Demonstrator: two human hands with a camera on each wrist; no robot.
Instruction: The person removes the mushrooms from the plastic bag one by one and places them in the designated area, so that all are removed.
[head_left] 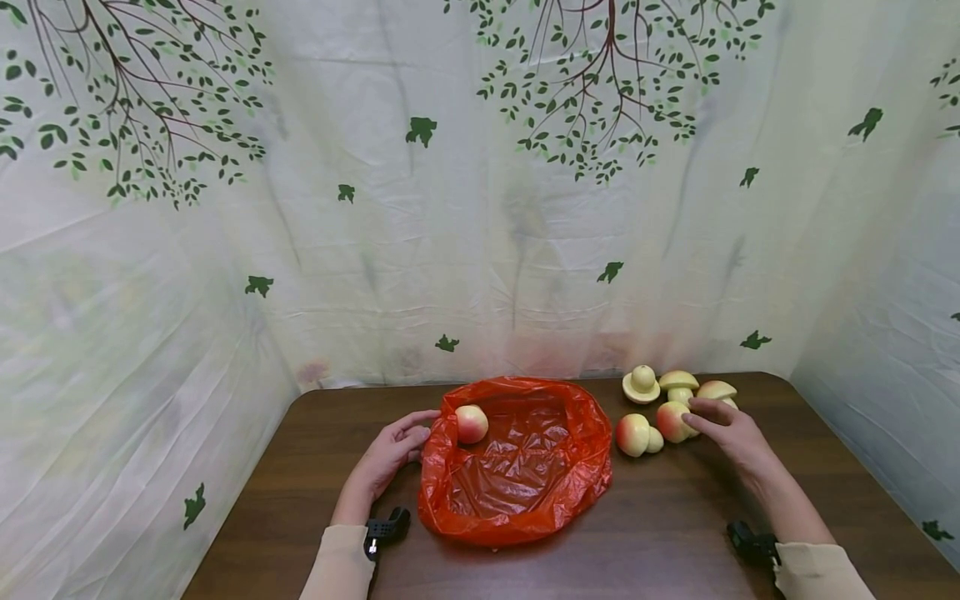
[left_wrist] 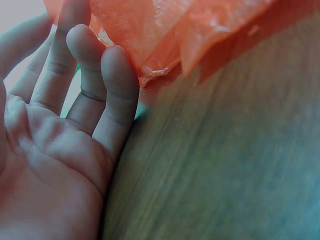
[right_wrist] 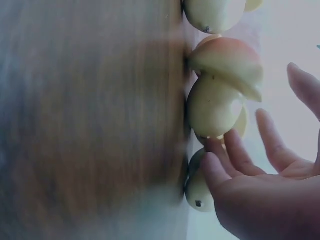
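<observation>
A red plastic bag (head_left: 517, 521) lies spread open on the table, with a round red-and-yellow piece (head_left: 472, 424) inside at its left wall. My left hand (head_left: 392, 454) is at the bag's left rim, fingers loosely bent; in the left wrist view the fingertips overlap the red plastic (left_wrist: 145, 30). On the right, my right hand (head_left: 731, 435) reaches over a toy mushroom with a red-and-yellow cap (head_left: 672, 422), its fingers spread and relaxed. In the right wrist view, fingertips are right at the pale stem (right_wrist: 214, 107) of a mushroom, the thumb apart from it.
Around the right hand are more toy mushrooms: a pale upturned one (head_left: 641, 385), an upright pale one (head_left: 679, 383), a reddish one (head_left: 716, 390) and another lying on its side (head_left: 634, 435). A leaf-printed cloth (head_left: 525, 275) hangs behind the brown table (head_left: 645, 533).
</observation>
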